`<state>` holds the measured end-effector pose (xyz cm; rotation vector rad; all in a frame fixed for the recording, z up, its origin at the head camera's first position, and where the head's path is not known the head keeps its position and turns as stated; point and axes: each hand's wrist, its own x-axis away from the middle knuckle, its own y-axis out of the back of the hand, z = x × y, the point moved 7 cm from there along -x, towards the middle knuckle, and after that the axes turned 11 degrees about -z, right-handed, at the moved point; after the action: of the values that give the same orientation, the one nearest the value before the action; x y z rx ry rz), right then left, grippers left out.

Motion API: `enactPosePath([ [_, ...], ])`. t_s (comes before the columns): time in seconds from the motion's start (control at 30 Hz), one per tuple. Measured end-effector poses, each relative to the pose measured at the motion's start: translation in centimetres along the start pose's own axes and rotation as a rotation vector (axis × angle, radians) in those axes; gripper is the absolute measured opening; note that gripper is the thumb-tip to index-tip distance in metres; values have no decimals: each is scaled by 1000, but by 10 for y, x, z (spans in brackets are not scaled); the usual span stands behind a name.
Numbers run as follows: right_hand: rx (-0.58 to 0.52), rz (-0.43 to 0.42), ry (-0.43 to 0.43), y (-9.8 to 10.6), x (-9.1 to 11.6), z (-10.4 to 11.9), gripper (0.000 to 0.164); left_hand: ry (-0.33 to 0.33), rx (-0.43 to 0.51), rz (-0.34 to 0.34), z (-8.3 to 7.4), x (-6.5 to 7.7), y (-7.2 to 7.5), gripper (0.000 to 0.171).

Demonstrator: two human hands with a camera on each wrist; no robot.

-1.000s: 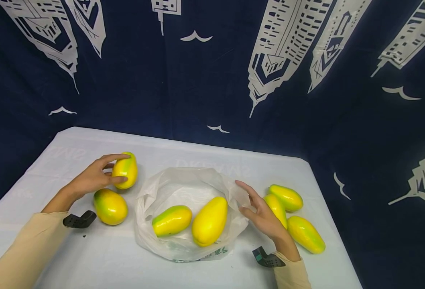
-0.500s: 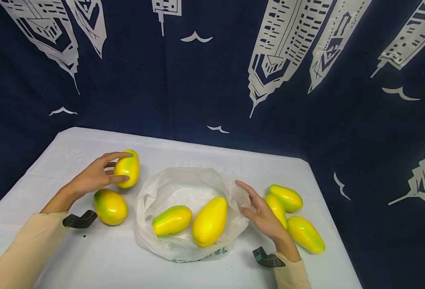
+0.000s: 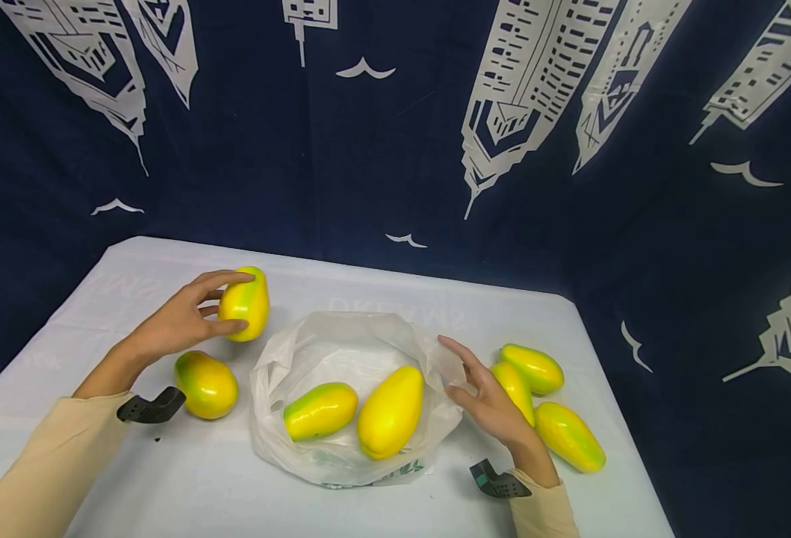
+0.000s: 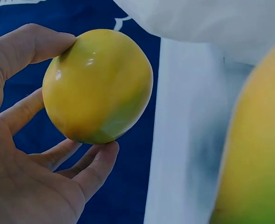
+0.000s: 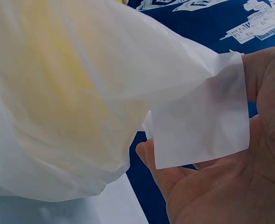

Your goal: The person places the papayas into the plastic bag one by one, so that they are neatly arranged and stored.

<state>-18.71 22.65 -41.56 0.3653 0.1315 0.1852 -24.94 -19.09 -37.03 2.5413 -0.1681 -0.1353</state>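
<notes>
In the head view my left hand grips a yellow-green mango, thumb on the near side and fingers on the far side. The left wrist view shows the same mango between thumb and fingertips. Centrally, a translucent white plastic bag stands with its mouth spread; two mangoes, a smaller one and a larger one, lie inside. My right hand holds the bag's right rim. In the right wrist view, a flap of the bag partly hides the thumb.
One mango lies on the white-covered table below my left hand. Several more sit right of the right hand, including a front mango and a back mango. A dark blue printed curtain hangs behind the table.
My left hand has raised its mango and shifted it slightly right, away from the mango below. The right hand and bag have stayed in place.
</notes>
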Motion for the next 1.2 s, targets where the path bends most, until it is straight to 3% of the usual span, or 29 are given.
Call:
enactPosePath([
  [0.27,16,-9,13,1,0,1,70,-41,15,7,-19,3,-3,76],
  [0.63,25,-5,11,0,0,1,69,-171,18,22,-55,11,-13,72],
  [0.93,19,-5,25,1,0,0,69,-253,16,108,-75,17,-38,72],
  [1.2,21,-16,41,3,0,0,69,-305,55,224,-78,21,-67,72],
])
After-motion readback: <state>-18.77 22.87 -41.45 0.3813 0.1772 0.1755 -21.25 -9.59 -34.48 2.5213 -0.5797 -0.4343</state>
